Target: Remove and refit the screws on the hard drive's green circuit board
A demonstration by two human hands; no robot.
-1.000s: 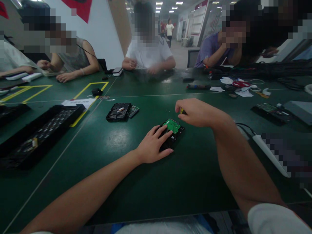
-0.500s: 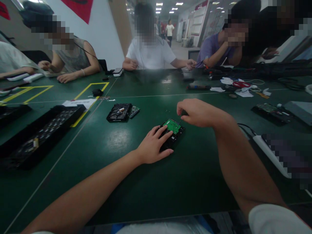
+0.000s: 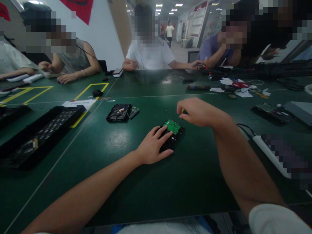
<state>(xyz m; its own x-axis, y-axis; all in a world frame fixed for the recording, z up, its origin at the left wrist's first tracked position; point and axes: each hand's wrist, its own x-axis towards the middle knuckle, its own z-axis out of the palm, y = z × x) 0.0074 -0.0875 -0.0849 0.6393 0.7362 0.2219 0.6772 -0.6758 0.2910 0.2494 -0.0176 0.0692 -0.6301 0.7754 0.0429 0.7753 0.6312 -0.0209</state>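
Observation:
A black hard drive [image 3: 175, 137] with a green circuit board [image 3: 172, 126] on its upper face lies on the green table. Spread across its left side, my left hand [image 3: 156, 143] rests flat with the fingers apart. My right hand [image 3: 193, 112] is closed around the handle of a screwdriver [image 3: 185, 111], black with a bit of yellow. Its thin shaft points down to the right edge of the circuit board; the tip is too small to make out. Several tiny screws [image 3: 167, 111] lie just beyond the drive.
Left of the drive are another black drive [image 3: 119, 113] and a loose circuit board [image 3: 134, 112]. A long black tray [image 3: 56, 130] stands further left. At right are a drive with a board [image 3: 270, 113] and a white device [image 3: 270, 156] with a cable. Several people sit opposite.
My right hand has turned slightly around the screwdriver, and yellow on its handle now shows. My left hand and the drive stay put. Across the table, a person's hand has reached to the right.

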